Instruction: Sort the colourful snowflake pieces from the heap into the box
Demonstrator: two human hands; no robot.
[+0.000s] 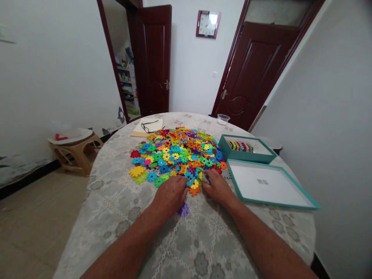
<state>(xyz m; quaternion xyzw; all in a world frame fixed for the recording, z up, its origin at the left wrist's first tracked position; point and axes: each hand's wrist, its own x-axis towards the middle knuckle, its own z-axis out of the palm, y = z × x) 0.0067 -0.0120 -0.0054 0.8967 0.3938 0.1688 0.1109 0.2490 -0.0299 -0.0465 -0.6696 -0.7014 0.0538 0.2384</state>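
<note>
A wide heap of colourful notched plastic building discs (174, 153) covers the middle of the table. At the near edge of the pile, my left hand (172, 192) is closed, with a blue notched disc (189, 178) at its fingertips. To its right, my right hand (216, 185) has its fingers curled inward; a greyish bit shows by them, too small to name. Between the hands lie a yellow disc (195, 184) and an orange notched piece (194, 191). A purple disc (183, 209) rests apart on the tablecloth, just below my left hand.
On the right stand a teal box (247, 155) holding a row of coloured discs and its shallow teal-edged lid (270, 184). Eyeglasses (149, 126) lie on a pad (139, 131) at the back left. A clear plastic bowl (223, 119) sits at the far edge.
</note>
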